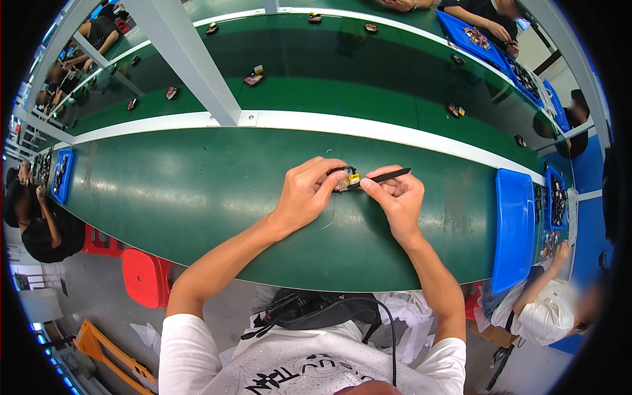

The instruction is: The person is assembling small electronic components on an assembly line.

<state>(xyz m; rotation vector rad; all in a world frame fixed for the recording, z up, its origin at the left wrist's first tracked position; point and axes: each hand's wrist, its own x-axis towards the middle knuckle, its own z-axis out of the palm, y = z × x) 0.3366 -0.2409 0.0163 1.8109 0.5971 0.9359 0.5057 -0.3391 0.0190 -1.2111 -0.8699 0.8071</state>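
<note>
- A small black part with a yellow label (354,178) sat between the two hands, over the green worktop (197,197).
- At nine o'clock of it, the left hand (306,191) pinched its edge between thumb and fingers, seemingly to keep it steady.
- At four o'clock, the right hand (400,199) pinched a slim black tool (395,174), outer end toward two o'clock, apparently angled so the inner end faced the part; contact there was too small to tell.
- Between three and four o'clock lay a large blue tray (513,230), perhaps for easy reach.
- Beyond, at three o'clock, a blue bin (557,226) held black pieces.
- Far at nine o'clock, a blue box (60,196) held dark pieces.
- Past one o'clock, a blue tub (451,31) contained mixed-coloured bits.
</note>
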